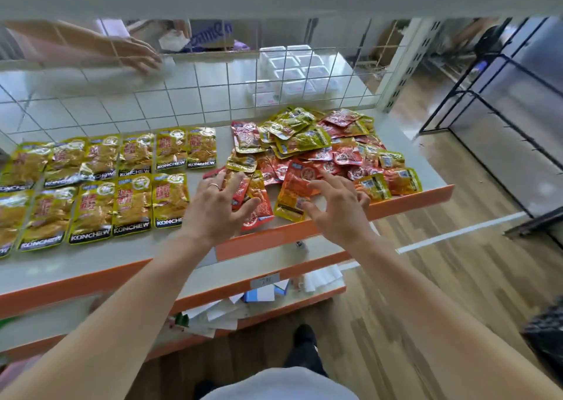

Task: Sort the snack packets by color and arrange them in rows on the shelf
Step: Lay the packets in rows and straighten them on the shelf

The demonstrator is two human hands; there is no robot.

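Note:
Yellow snack packets (100, 186) lie in two neat rows on the left of the shelf (405, 168). To the right sits a mixed pile of red and yellow packets (323, 149). My left hand (217, 207) hovers with spread fingers over red packets (259, 207) at the pile's near left edge. My right hand (338, 207) is spread too, its fingertips on or just above an orange-red packet (294, 195) near the shelf's front edge. Neither hand grips anything.
A wire grid (182, 94) backs the shelf; behind it, another person's hand (137, 53) and stacked white tubs (292, 73). Lower shelves (274, 296) hold papers and small boxes. A black metal rack (487, 100) stands on the wooden floor to the right.

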